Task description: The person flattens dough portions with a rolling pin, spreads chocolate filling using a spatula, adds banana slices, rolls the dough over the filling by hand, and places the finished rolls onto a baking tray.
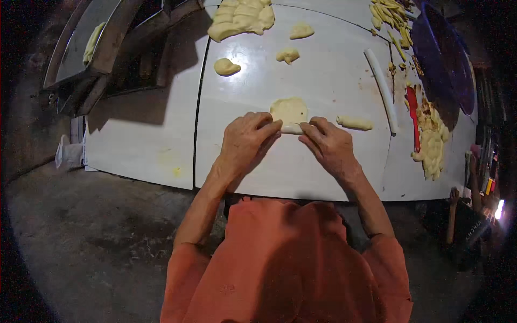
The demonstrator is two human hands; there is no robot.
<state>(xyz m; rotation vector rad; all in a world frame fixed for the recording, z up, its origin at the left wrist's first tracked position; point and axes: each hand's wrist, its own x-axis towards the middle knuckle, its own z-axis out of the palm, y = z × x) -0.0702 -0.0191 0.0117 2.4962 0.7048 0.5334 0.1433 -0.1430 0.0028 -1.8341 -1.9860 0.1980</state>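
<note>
i see left hand [245, 137] and right hand [331, 144] pinching the dough sheet [290, 109] at six o'clock, likely for rolling; next calls for even pressure.

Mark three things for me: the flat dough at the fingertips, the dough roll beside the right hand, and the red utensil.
Flat dough [288, 109]: head view, middle of its flat part.
Dough roll [355, 123]: head view, mid-length.
Red utensil [413, 114]: head view, near mid-length.

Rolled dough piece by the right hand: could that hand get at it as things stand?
Probably yes: the rolled dough piece lies just beside the right hand with nothing visible between, though the fingers must first leave the flat dough.
</note>
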